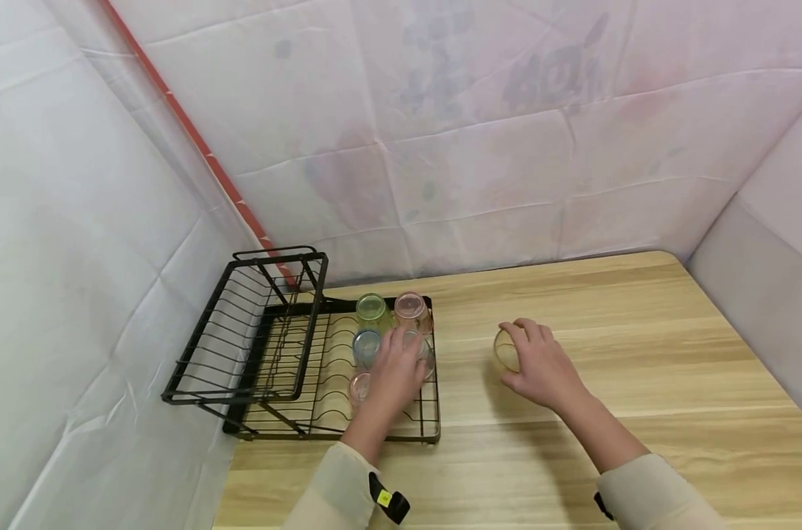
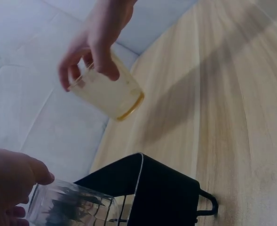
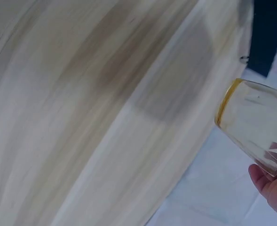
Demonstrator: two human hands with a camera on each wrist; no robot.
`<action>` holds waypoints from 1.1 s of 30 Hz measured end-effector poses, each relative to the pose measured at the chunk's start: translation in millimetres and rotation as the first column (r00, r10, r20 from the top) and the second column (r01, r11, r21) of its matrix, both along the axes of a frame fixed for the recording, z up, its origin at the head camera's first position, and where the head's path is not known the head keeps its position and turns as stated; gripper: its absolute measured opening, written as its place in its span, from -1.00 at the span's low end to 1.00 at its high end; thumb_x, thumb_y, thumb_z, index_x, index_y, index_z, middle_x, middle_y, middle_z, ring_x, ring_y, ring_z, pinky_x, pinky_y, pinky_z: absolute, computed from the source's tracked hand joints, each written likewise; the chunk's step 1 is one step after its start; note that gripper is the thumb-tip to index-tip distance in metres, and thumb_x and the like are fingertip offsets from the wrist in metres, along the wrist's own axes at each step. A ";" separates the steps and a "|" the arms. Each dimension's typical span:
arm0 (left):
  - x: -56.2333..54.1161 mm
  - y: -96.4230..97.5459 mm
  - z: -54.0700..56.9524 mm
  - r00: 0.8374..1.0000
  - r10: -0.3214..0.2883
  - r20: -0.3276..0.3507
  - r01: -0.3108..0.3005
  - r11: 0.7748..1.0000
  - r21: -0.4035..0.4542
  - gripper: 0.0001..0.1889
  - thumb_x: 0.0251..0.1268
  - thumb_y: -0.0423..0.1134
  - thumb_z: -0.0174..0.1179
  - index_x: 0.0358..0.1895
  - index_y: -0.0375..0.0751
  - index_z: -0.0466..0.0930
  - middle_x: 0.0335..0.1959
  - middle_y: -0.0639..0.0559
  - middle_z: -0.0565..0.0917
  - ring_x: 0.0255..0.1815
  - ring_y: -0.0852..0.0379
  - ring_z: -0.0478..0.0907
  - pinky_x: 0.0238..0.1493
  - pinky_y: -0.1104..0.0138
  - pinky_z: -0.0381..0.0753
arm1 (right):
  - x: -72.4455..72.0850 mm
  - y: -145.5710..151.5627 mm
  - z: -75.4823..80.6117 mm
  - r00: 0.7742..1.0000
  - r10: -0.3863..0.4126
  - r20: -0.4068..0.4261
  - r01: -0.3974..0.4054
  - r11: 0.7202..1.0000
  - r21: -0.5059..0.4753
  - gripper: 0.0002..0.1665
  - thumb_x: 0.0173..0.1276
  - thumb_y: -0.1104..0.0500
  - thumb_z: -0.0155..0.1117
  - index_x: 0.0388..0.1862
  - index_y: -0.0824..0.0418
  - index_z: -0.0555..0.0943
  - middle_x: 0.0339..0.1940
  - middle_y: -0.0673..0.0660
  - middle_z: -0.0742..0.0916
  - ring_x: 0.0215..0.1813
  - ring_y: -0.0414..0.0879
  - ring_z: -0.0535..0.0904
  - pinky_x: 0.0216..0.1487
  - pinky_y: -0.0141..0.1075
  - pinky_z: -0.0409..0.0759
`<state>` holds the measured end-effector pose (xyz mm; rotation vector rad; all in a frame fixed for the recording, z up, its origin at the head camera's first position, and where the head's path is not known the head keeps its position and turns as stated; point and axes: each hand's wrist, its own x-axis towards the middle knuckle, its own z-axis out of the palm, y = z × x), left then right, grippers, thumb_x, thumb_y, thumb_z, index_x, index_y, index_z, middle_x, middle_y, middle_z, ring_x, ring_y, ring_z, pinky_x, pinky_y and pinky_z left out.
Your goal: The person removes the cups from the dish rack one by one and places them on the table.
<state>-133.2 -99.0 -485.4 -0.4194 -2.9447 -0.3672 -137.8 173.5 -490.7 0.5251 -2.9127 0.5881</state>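
My left hand (image 1: 395, 374) holds a clear glass (image 2: 75, 207) inside the black dish rack (image 1: 401, 439); in the head view the fingers partly cover that glass. Over the wooden table, to the right of the rack, my right hand (image 1: 543, 366) grips a yellow-tinted glass (image 1: 506, 350) by its rim end. The left wrist view shows this glass tilted and raised off the tabletop, its amber base facing the rack. Around my left hand in the rack stand a green glass (image 1: 371, 308), a pink glass (image 1: 410, 306), a blue glass (image 1: 365, 347) and another pink glass (image 1: 358, 389), partly hidden.
A raised wire tier (image 1: 235, 324) stands over the rack's left side. Wooden tabletop (image 1: 646, 353) stretches to the right. White sheeting (image 1: 480, 169) hangs behind and at both sides, with a red strip (image 1: 195, 136) at the back left.
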 end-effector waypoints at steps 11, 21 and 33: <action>-0.1 -5.4 -8.4 0.996 -0.038 -0.085 0.037 0.999 -0.014 -0.57 0.24 -0.29 0.29 0.20 -0.11 0.56 0.31 -0.22 0.42 0.35 -0.17 0.34 0.12 0.07 0.60 | -22.5 66.1 -14.5 0.999 -0.046 -0.008 0.047 0.993 0.106 -0.20 0.13 0.03 0.38 0.38 0.09 0.38 0.33 0.51 0.33 0.16 0.58 0.32 -0.08 0.39 0.44; 1.3 -4.3 -12.3 0.995 -0.033 -0.093 0.032 0.999 -0.009 -0.57 0.24 -0.33 0.27 0.21 -0.10 0.56 0.32 -0.19 0.41 0.35 -0.17 0.34 0.05 0.09 0.64 | -40.4 142.5 -28.8 0.973 -0.213 0.093 0.201 0.972 0.126 -0.16 0.26 -0.04 0.28 0.46 0.15 0.24 0.34 0.62 0.21 0.15 0.72 0.17 -0.16 0.45 0.35; 2.4 -4.3 -16.2 0.994 -0.031 -0.101 0.029 0.999 -0.022 -0.55 0.27 -0.31 0.28 0.23 -0.09 0.53 0.32 -0.17 0.39 0.36 -0.13 0.32 0.09 0.13 0.62 | -48.3 199.0 -37.7 0.940 -0.308 0.144 0.289 0.947 0.139 -0.04 0.34 -0.13 0.18 0.59 0.13 0.02 0.39 0.67 0.06 0.18 0.76 0.06 -0.15 0.55 0.29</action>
